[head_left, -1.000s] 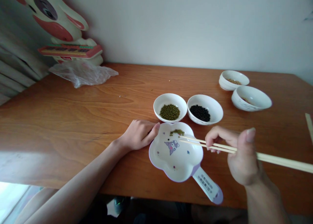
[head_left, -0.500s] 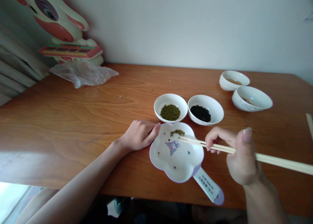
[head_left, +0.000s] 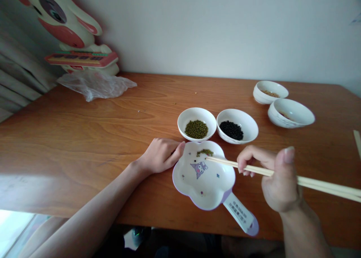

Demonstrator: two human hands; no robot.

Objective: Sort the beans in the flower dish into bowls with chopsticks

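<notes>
A white flower-shaped dish [head_left: 207, 192] with a lilac rim and a labelled handle lies on the table, a cartoon figure printed inside it. My left hand [head_left: 162, 155] is closed at its left edge, the thumb on the rim and the other fingers partly hidden. Between the fingers of my right hand [head_left: 278, 179] is a pair of pale chopsticks [head_left: 256, 170]. Their tips are together inside the dish, just below a small heap of green mung beans [head_left: 205, 152]; a tiny bean may be at the tips. Behind stand a bowl of mung beans [head_left: 196, 129] and a bowl of black beans [head_left: 231, 130].
Two more white bowls, a rear one [head_left: 270, 92] and a nearer one [head_left: 291, 113], stand at the back right with a little food inside. A clear plastic bag [head_left: 97, 85] and a cow-shaped toy keyboard [head_left: 81, 58] are at the back left. Tiny specks lie on the tabletop.
The chopstick tips have come together and shifted very slightly left in the dish, while their rear ends have spread. My left hand, the dish and the bowls stay in place.
</notes>
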